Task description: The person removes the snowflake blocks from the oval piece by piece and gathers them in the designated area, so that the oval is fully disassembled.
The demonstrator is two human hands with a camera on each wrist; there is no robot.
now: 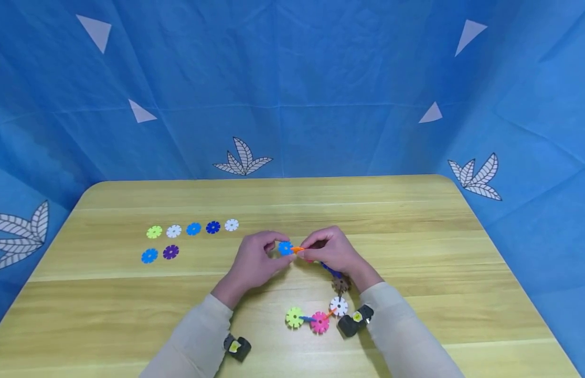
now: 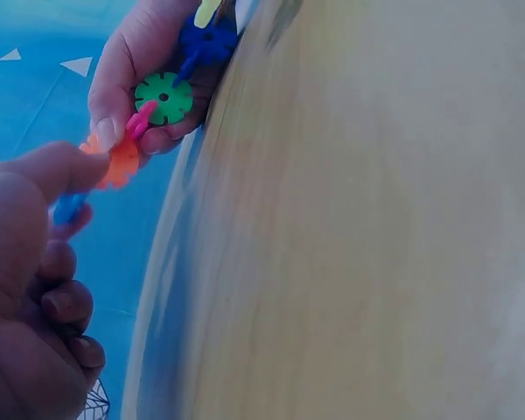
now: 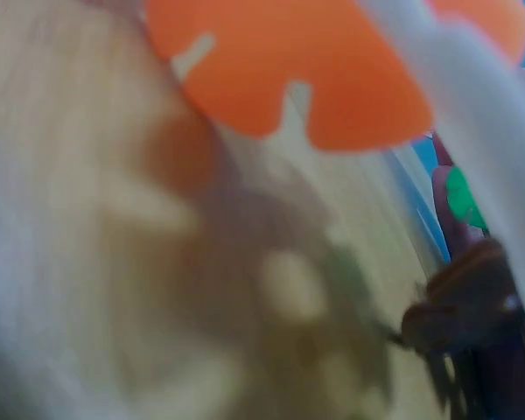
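head view: we see both hands meeting over the middle of the wooden table (image 1: 415, 220). left hand (image 1: 256, 260) has its fingers curled round a light blue disc (image 1: 285, 248), pinching it. right hand (image 1: 332, 249) pinches an orange disc (image 1: 297, 250) right against the blue one; the two discs touch edge to edge, held just above the tabletop.

the orange disc is the end of a chain (image 1: 327, 294) of slotted discs that runs from the right hand back toward the person: dark blue piece (image 1: 331, 270) under the right palm, then brown disc (image 1: 341, 284), white disc (image 1: 338, 306), pink disc (image 1: 319, 322), yellow-green disc (image 1: 294, 317) lying on the table near the right wrist.

left wrist view: we get the right hand's thumb and fingers closed on the chain end, with a green disc (image 2: 164, 98), a pink piece (image 2: 141, 117) and the orange disc next to them, the blue disc pinched at the left thumb.

right wrist view is blurred; we only make out an orange disc close to the lens.

spare discs (image 1: 190, 236) sit in two rows on the left part of the table, well apart from the hands: five in the far row, two in the near row.
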